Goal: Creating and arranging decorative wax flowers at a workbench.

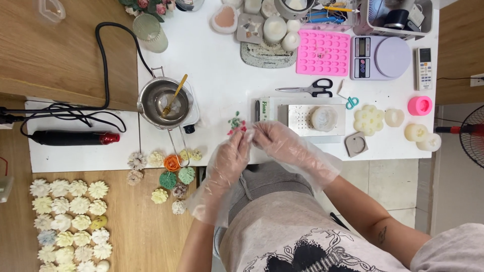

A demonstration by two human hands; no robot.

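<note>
White tabletop [222,75] carries moulds, scissors [308,88] and a metal pot [164,102]. Both forearms rise from the near edge, bent inward so the gloved hands meet just over that edge. The left hand [229,157] and right hand [275,138] pinch fingertips together on something too small to make out, beside small red and green bits [236,124].
</note>
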